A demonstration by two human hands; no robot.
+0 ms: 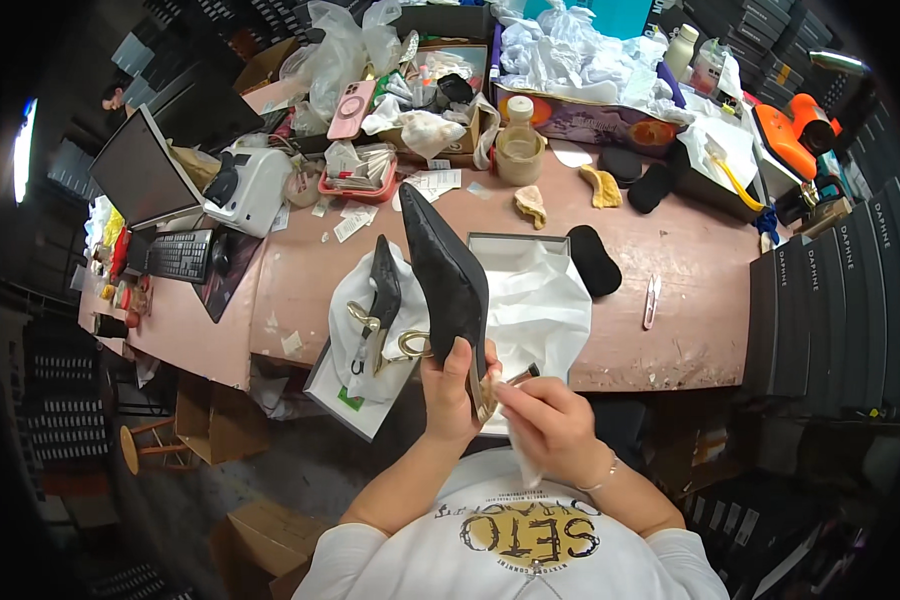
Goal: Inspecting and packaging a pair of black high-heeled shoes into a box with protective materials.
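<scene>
While the black shoe point(448, 270) is gripped toe-up by the left hand point(453, 395), its heel is wiped with a cloth point(518, 455) pinched in the right hand point(548, 425); second shoe point(380, 300) lies at nine o'clock.

Before you an open white shoe box point(530, 245) sits on the bench point(690, 290), lined with white tissue. A dark monitor point(140, 170) stands far left; stacked black boxes point(830, 310) line your right.

A black pointed-toe shoe point(448, 270) stands nearly upright, toe pointing away, gripped at its heel end by the left hand point(453, 392). The right hand point(548, 425) presses a small white cloth point(523, 462) against its heel area.
</scene>
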